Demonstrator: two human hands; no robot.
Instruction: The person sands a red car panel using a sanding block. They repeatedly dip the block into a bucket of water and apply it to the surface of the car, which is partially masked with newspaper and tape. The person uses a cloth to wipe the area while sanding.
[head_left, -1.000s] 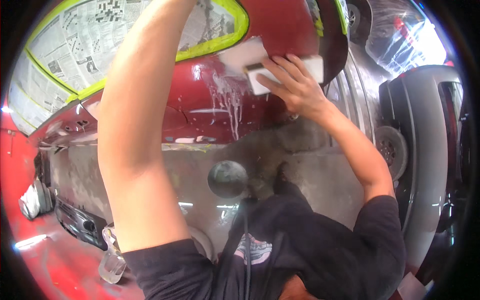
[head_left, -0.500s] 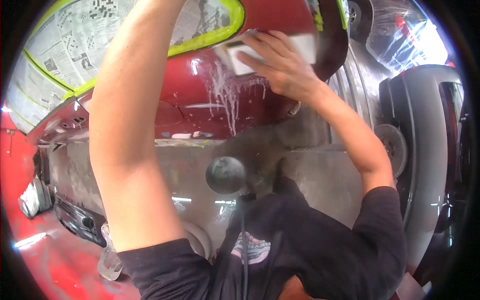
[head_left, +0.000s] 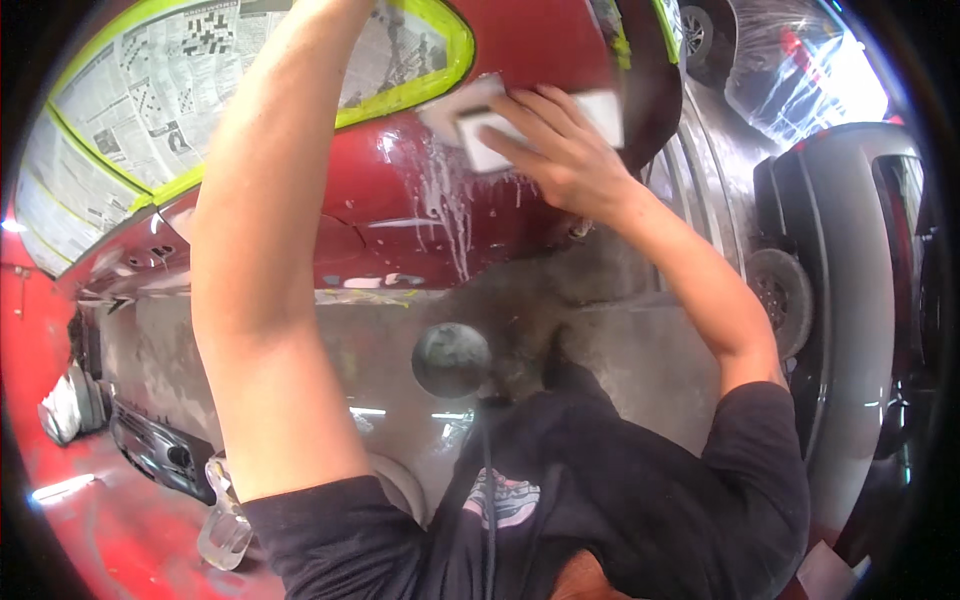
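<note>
My right hand presses a white rectangular sanding block flat against a dark red car body panel, fingers spread over its top. A pale, worn patch shows at the block's left end, and milky drips run down the panel below it. My left arm reaches up past the top edge, so the left hand is out of sight. Beside the panel, a car window is covered with newspaper edged in yellow-green tape.
A round dark container stands on the wet grey floor below the panel. To the right are a grey car bumper and a wheel. At the left lie a black car part and a clear plastic piece.
The sanding block has slid slightly to the right along the panel, uncovering more of the pale patch. The whole view has shifted a little. My left arm stays raised.
</note>
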